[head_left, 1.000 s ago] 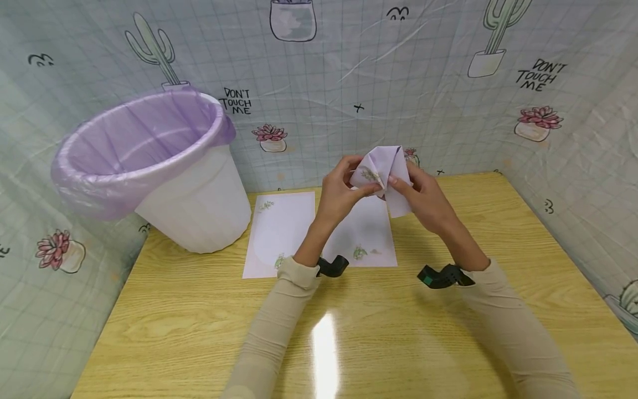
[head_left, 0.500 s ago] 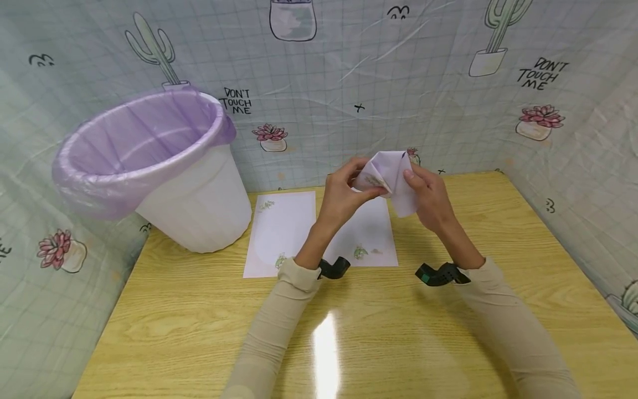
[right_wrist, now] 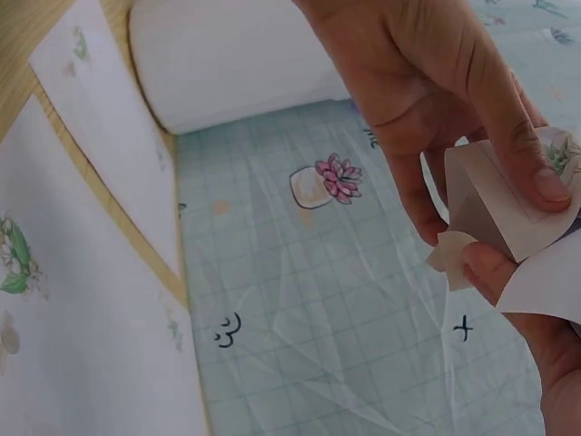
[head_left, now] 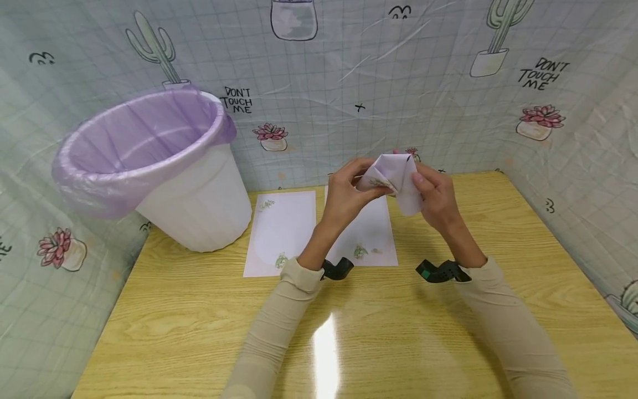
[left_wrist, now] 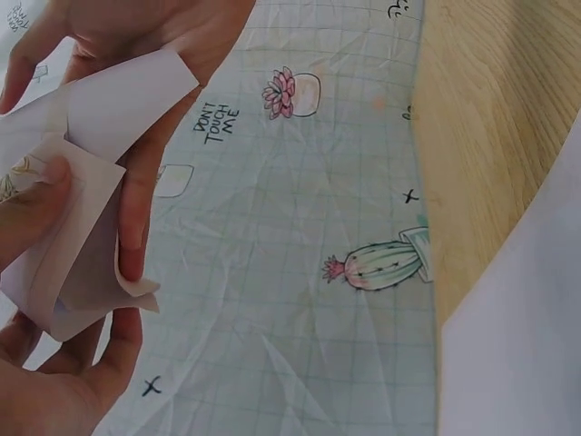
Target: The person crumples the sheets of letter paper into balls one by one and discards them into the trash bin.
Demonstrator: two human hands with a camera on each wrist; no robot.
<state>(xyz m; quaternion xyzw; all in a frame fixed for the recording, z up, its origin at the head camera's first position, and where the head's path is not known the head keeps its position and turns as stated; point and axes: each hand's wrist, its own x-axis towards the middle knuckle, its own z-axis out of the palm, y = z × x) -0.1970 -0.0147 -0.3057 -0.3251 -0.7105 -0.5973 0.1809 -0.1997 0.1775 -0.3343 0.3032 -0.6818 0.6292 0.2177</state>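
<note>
A folded sheet of paper (head_left: 394, 169), white with a printed green sprig, is held up above the table between both hands. On its left side my left hand (head_left: 344, 191) pinches it, thumb on the near face and fingers behind. My right hand (head_left: 437, 197) grips the right side, thumb over a flap that hangs down. In the left wrist view the folded paper (left_wrist: 86, 227) shows an open pocket between its layers, with fingertips at the lower edge. The right wrist view shows the left thumb pressing the folded paper (right_wrist: 499, 195) near the sprig.
Two flat printed sheets lie on the wooden table (head_left: 199, 321): a left sheet (head_left: 284, 233) and a right sheet (head_left: 366, 233), partly behind the left arm. A white bin (head_left: 199, 205) with a purple liner (head_left: 144, 133) stands at the back left. A patterned curtain (head_left: 319, 83) surrounds the table.
Both hands have shifted slightly right with the folded paper. The right thumb has moved from the middle of the paper to its right flap, and the front fold has opened wider.
</note>
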